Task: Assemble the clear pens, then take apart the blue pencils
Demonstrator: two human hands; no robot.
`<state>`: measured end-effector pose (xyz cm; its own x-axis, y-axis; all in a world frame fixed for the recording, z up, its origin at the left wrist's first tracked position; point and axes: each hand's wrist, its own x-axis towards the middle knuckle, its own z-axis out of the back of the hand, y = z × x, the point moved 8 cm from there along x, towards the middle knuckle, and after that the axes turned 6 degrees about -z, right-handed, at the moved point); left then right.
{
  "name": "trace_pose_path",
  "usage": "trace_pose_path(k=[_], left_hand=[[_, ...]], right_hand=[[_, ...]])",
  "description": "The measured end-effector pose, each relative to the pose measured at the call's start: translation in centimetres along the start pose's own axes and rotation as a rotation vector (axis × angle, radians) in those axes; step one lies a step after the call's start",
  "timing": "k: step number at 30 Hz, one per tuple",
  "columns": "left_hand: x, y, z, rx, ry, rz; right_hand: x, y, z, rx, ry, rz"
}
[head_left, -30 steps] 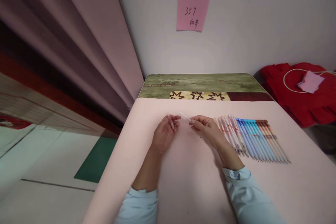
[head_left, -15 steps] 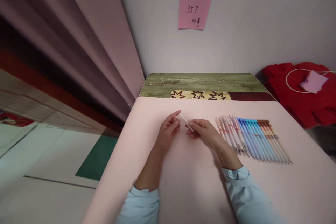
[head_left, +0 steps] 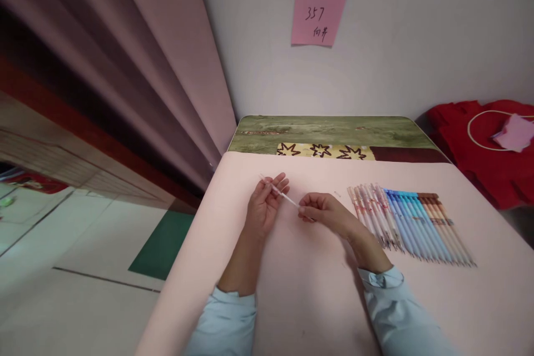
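Surface: smooth pale-pink top [head_left: 308, 295], running beneath a side-by-side row of slim plastic pens [head_left: 411, 217], the reference for all places below.
Sleeves: light-blue fabric [head_left: 227, 320], on both forearms, nearer than the pen row.
Left hand: [head_left: 264, 208] well left of the pen row, palm turned up; grip pinching a slim clear barrel with pinkish markings [head_left: 273, 187], other fingers loosely spread.
Right hand: [head_left: 329, 216] just left of the pen row; grip pinching a thin white rod [head_left: 291, 199] between thumb and fingers.
Rod and barrel: in line, left of the pen row, ends meeting; whether the rod sits inside cannot be determined.
Pen row: red-patterned translucent pens at left, blue ones in the middle, brown-ended ones at right; tips toward the near side.
Loose item: small clear piece [head_left: 337, 194], just left of the pen row's far end; material not determinable.
Tabletop strip: green, wood-patterned [head_left: 325, 125], beyond the pen row.
Red cloth: crumpled [head_left: 471, 161], beyond the pen row, to its right.
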<state>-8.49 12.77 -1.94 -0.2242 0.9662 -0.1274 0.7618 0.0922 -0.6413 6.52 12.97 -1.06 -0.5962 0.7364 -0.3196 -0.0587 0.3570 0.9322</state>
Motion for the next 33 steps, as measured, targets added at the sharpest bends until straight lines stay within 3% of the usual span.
trace_pose_path(k=[5, 12, 20, 26, 33], left_hand=[[0.0, 0.1, 0.1, 0.054, -0.023, 0.016], [-0.2, 0.0, -0.2, 0.212, -0.001, -0.007], [-0.8, 0.1, -0.8, 0.430, 0.076, 0.008], [-0.6, 0.0, -0.7, 0.421, 0.063, -0.008], [-0.5, -0.1, -0.4, 0.418, 0.026, -0.005]], right_hand=[[0.0, -0.1, 1.3, 0.038, -0.120, -0.001], [0.0, 0.0, 2.3, 0.058, -0.180, 0.026], [-1.6, 2.8, 4.7, -0.042, -0.494, 0.146], [-2.1, 3.0, 5.3, -0.125, -0.522, 0.151], [-1.8, 2.0, 5.7, -0.169, -0.457, 0.093]])
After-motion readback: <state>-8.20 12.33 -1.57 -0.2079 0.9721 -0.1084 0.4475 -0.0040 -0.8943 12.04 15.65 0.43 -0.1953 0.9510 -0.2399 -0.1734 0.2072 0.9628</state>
